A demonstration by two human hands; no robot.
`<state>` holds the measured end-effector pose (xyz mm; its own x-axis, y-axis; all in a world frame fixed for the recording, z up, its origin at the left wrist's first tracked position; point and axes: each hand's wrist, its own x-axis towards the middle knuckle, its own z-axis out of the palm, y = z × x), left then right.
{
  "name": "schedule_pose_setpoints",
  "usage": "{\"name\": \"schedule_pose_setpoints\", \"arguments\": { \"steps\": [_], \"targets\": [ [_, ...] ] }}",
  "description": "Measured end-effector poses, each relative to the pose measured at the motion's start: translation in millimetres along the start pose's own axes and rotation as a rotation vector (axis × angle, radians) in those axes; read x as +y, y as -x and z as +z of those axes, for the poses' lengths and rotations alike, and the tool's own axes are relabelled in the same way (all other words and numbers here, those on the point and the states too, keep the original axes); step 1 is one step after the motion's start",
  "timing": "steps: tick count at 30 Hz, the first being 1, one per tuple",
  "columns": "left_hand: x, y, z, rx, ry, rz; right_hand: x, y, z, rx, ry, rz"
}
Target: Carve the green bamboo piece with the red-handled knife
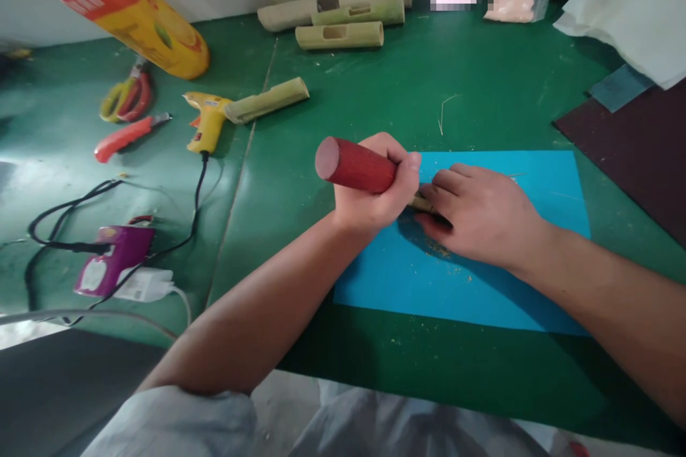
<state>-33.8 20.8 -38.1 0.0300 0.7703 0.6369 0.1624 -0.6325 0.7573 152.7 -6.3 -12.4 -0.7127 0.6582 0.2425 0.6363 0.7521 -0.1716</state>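
My left hand [378, 182] is closed around the thick red wooden handle [356, 166] of a tool; its working end is hidden behind my fingers. Just to the right, my right hand [476, 211] curls its fingers over a narrow bamboo piece [422, 203], of which only a short part shows between the hands. The two hands nearly meet over a blue sheet [396, 278], where small shavings [439, 250] lie scattered under and near my right hand.
Cut bamboo tubes [340, 36] lie along the wall. At left are a yellow glue gun [209, 121] against another bamboo piece [268, 100], a red-handled cutter [124, 139], scissors [128, 96], a bottle [161, 36] and a purple power adapter [126, 250] with cords. Dark sheets [632, 150] lie at right.
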Motion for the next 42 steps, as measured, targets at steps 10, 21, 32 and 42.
{"name": "schedule_pose_setpoints", "arguments": {
  "steps": [10, 21, 32, 42],
  "targets": [
    [2, 2, -2.0, 0.006, -0.007, 0.003, -1, -2, -1, -0.032, 0.007, 0.009],
    [6, -3, 9.8, 0.136, 0.065, -0.075, 3, -1, -1, 0.0, 0.01, 0.008],
    [0, -1, 1.7, 0.015, 0.037, -0.039, -1, -3, -1, -0.011, 0.005, 0.017],
    [10, -2, 11.6, 0.191, 0.097, -0.119, 4, -5, -1, -0.062, -0.015, 0.087]
  ]
}}
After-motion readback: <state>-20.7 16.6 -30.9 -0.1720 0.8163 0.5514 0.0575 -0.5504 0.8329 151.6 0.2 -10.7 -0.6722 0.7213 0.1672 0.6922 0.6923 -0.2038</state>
